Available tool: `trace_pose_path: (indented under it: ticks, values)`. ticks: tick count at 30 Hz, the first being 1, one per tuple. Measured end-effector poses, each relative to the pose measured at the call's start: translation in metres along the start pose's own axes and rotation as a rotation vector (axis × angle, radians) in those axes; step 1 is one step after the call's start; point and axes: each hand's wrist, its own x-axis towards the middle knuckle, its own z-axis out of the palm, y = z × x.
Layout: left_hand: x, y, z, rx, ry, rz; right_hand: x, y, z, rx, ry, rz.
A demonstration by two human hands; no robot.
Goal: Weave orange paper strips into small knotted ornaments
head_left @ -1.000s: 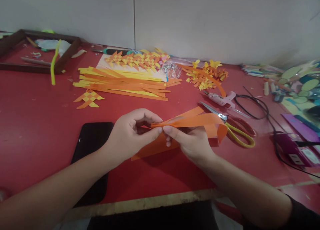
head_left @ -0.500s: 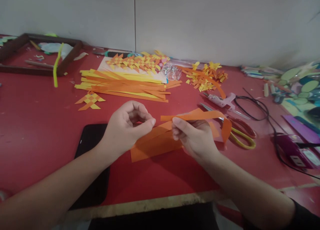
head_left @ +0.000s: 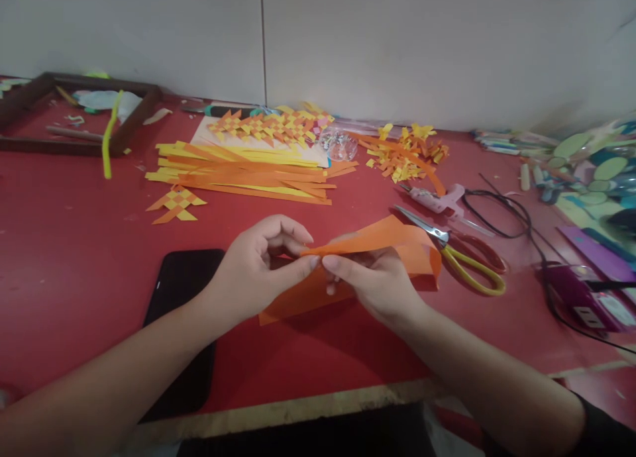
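An orange paper strip [head_left: 370, 241] runs between my two hands, its far end curling down at the right. My left hand [head_left: 273, 255] is closed on the strip's left end, thumb below and fingers above. Right beside it, my right hand [head_left: 375, 275] pinches the same strip between thumb and fingers. Beneath both hands lies a sheet of orange paper [head_left: 283, 304], partly covered by them. Scissors [head_left: 442, 238] with red and yellow handles rest just right of the sheet. Under my left forearm is a black phone [head_left: 183, 285].
Yellow and orange paper strips [head_left: 238, 169] lie in a pile behind, with a woven paper fish [head_left: 177, 203] in front. Farther right are a pink glue gun [head_left: 442, 199] with a black cord, and orange-yellow scraps [head_left: 405, 152]. A brown frame [head_left: 50, 142] stands at the back left.
My left hand has moved right and taken hold of the strip's left end. My right hand has come slightly left and lower, and the two hands now nearly touch.
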Motion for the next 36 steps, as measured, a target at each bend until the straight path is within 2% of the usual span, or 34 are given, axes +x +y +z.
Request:
trace_pose_path:
  ticks: [3,9,27,30,33,36]
  values:
    - [0.000,0.002,0.001,-0.024,-0.021,-0.020,-0.001,-0.001,0.001,-0.011,-0.019,0.019]
    - [0.000,0.000,0.001,-0.045,-0.046,-0.014,-0.002,0.000,-0.004,-0.031,0.039,0.038]
    - [0.000,0.001,0.002,-0.060,0.018,-0.053,0.008,-0.014,-0.003,0.169,0.164,0.111]
    - [0.000,-0.001,0.001,-0.046,0.025,-0.017,0.008,-0.016,-0.003,0.175,0.187,0.113]
    - [0.000,-0.001,0.001,-0.003,-0.031,0.010,0.007,-0.014,-0.003,0.142,0.189,0.092]
    - [0.000,0.001,0.001,0.099,-0.103,-0.025,0.004,-0.010,-0.004,0.044,0.109,0.077]
